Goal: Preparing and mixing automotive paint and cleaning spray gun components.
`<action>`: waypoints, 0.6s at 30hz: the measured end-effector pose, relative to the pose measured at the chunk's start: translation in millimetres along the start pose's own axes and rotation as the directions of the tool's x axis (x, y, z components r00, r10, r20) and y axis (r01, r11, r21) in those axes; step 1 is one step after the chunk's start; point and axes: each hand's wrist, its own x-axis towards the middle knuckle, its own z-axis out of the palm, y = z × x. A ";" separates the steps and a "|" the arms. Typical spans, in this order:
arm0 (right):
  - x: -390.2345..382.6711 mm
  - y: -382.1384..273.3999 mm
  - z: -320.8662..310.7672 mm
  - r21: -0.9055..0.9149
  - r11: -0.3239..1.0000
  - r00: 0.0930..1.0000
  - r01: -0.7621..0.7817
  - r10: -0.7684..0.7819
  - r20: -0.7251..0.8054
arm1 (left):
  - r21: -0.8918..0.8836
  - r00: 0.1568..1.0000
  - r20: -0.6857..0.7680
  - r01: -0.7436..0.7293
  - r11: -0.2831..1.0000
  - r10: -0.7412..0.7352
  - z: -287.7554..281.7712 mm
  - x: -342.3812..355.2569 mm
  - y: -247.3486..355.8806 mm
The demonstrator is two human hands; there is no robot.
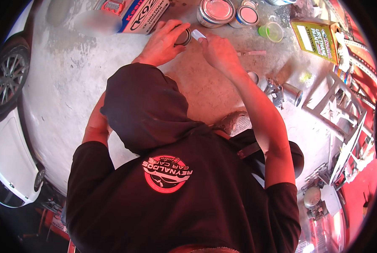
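Note:
My left hand (164, 43) is wrapped round a small round can (183, 36) on the concrete floor, thumb and fingers on either side of it. My right hand (220, 52) is closed on a small flat white piece (197, 35), whose tip points toward that can. What kind of piece it is, I cannot tell, since the fingers cover its rear end. Just beyond my left hand stands a white, blue and red rectangular can (148, 16). A thin pinkish stick (254, 53) lies beside my right wrist.
Paint cans (216, 12) and a smaller can (246, 16) stand at the far side, near a green-tinted clear cup (272, 32). A yellow-green thinner can (316, 41), a spray gun (274, 90) and a metal frame (338, 111) are on the right. A white car (11, 152) stands left.

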 end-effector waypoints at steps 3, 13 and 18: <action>-6.5 -16.0 -12.0 0.018 0.999 0.999 0.041 -0.041 0.008 | 0.019 1.000 -0.001 -0.001 1.000 0.001 0.4 -1.8 -1.9; 15.4 -5.8 1.2 -0.276 0.928 0.968 0.250 -0.232 0.099 | 0.016 0.997 -0.042 -0.069 0.997 0.070 7.5 -6.1 -11.2; 26.4 35.4 28.6 0.334 0.934 0.977 0.129 -0.178 0.119 | 0.003 0.996 0.018 -0.090 0.996 0.090 -1.4 -5.7 -10.4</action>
